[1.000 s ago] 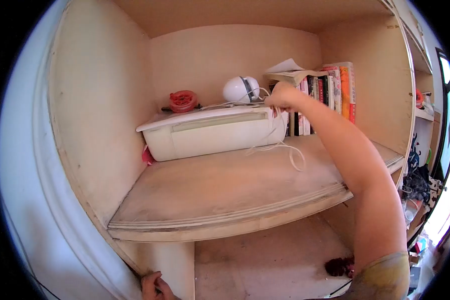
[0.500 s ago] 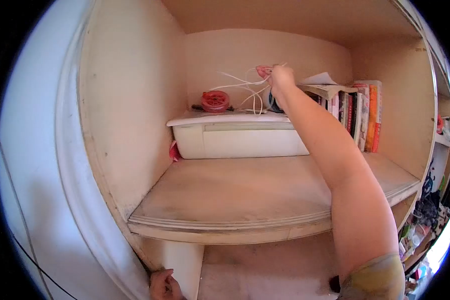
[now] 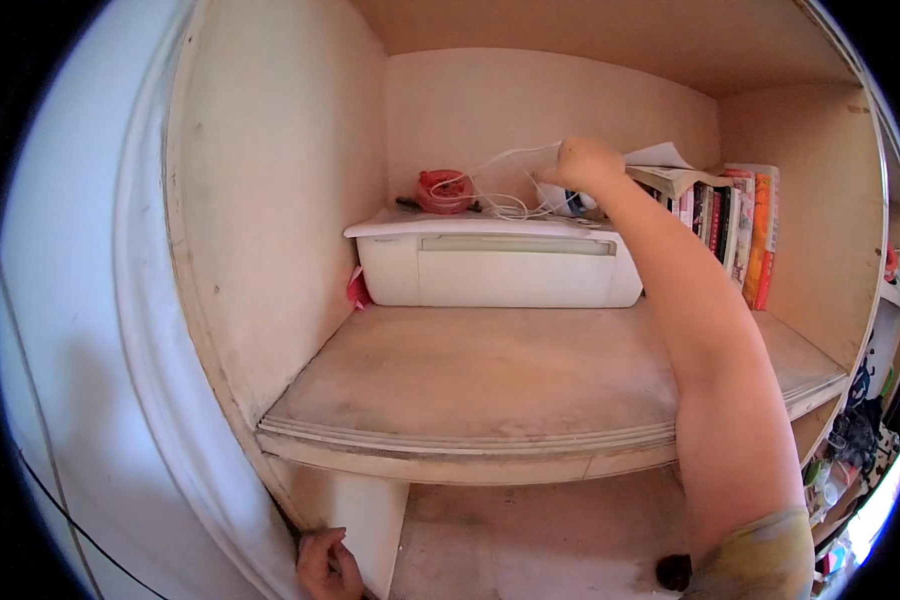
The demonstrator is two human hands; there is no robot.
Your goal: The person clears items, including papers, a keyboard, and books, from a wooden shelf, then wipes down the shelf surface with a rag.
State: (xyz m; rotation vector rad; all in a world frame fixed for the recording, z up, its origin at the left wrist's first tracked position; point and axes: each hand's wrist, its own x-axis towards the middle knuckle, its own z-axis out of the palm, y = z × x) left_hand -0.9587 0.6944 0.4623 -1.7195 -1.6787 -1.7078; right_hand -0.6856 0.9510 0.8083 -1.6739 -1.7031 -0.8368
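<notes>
My right hand reaches over the white printer-like box, closed around a loose white cable. Loops of the cable droop onto the box's top, close to a red round plastic container. Just below the hand, a blue and white object is partly hidden. Down at the lower left, my left hand is beside the cabinet's lower panel, its fingers loosely curled and apart with nothing visible in them; part of it is cut off by the frame edge.
Upright books stand right of the box, with papers on top. The wooden shelf has a raised front edge. A dark round object is on the lower level. Cluttered items fill the far right.
My right hand has come down slightly and to the right, and the cable loops now hang lower over the box. The view has shifted a little; my left hand stays by the lower panel.
</notes>
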